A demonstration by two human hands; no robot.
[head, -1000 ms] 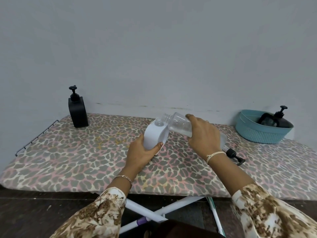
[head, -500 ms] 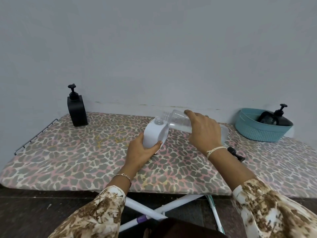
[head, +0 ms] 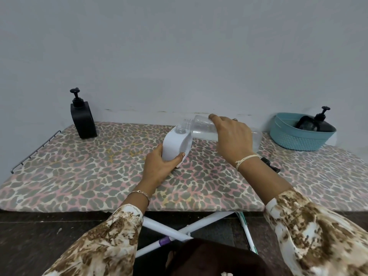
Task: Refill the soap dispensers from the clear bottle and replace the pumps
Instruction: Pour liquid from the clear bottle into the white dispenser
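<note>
Against a pale wall, working over a leopard-print ironing board (head: 79, 176) and filling the white dispenser (head: 175, 144), held at a tilt near the board's middle with neck open and pump off. Gripping it low on its body with the left hand (head: 159, 168), fingers and thumb curled round it. Clasping the clear bottle (head: 201, 126) with the right hand (head: 233, 138), just right of the dispenser, tipping it almost level with its open mouth just above and behind the dispenser's neck. Seeing pale liquid pooled along the bottle's lower side; not making out any stream, nor the level inside the opaque dispenser. Judging the step as the pour itself, not yet finished; next calling for a slow further tilt with the two mouths in line, then setting the bottle down and reaching for the loose black pump (head: 269, 166) lying right of the dispenser, half hidden behind the right wrist. Noting a black dispenser (head: 83, 120) standing far left of the white one, pump on, and a teal basket (head: 294, 138) far right of it holding a dark pump bottle (head: 318, 124), contents not showing
</note>
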